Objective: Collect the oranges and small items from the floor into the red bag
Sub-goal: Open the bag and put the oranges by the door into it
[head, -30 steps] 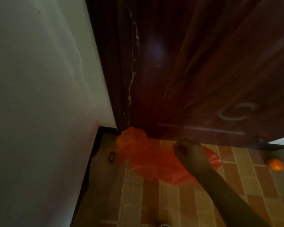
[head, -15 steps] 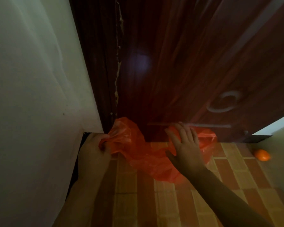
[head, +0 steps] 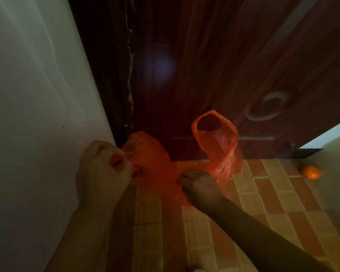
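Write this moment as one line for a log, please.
left hand: grips red bag | right hand: grips red bag | orange: on floor, right, uncollected | step: opening bag

Ahead of you stands a dark reddish-brown wooden door (head: pixel 214 65) with a glossy, streaked grain and a soft patch of reflected light near its middle. A pale curled mark (head: pixel 267 107) shows on its lower right panel. Along its left edge runs a dark door frame (head: pixel 104 75), chipped in pale flecks down the seam. To your left rises a plain whitish wall (head: pixel 31 95), filling that whole side. Below you lies a floor (head: pixel 263 213) patterned in orange and tan brick-like tiles. At the far right you see a sliver of pale wall (head: pixel 336 132) with a dark skirting strip (head: pixel 306 153) at its foot.
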A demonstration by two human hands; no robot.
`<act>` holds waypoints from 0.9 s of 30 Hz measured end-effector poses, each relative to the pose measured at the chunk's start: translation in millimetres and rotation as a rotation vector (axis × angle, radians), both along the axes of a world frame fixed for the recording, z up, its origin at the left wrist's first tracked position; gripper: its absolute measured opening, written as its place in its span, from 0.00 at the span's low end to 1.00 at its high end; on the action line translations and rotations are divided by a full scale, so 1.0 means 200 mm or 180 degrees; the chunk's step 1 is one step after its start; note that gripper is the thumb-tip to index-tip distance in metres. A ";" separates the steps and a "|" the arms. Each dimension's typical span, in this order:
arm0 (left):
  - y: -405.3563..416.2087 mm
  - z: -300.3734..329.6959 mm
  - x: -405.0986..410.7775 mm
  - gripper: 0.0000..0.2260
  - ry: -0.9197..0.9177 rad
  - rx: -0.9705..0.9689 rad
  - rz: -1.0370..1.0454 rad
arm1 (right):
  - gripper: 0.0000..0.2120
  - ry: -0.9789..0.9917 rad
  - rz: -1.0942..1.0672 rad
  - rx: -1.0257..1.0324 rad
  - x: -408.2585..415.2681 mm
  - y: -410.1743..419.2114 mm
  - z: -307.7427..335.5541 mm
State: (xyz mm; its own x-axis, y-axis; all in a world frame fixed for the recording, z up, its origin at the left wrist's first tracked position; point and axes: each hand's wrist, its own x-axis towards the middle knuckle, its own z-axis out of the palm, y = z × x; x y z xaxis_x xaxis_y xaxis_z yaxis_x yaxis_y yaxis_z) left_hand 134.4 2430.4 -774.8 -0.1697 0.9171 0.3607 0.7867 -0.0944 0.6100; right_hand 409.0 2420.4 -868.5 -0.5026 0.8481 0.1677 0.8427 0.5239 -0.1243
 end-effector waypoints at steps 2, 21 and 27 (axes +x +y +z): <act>0.00 0.07 0.05 0.06 0.0253 0.0324 -0.0351 | 0.12 0.0129 0.0046 0.0086 0.02 -0.02 0.02; 0.02 -0.21 0.61 0.11 0.0584 -0.1251 -0.1666 | 0.07 0.0399 -0.0321 0.0460 0.42 -0.28 0.15; 0.04 -0.28 0.55 0.09 0.0448 -0.1277 -0.1040 | 0.07 0.0566 -0.0589 0.0335 0.44 -0.35 0.04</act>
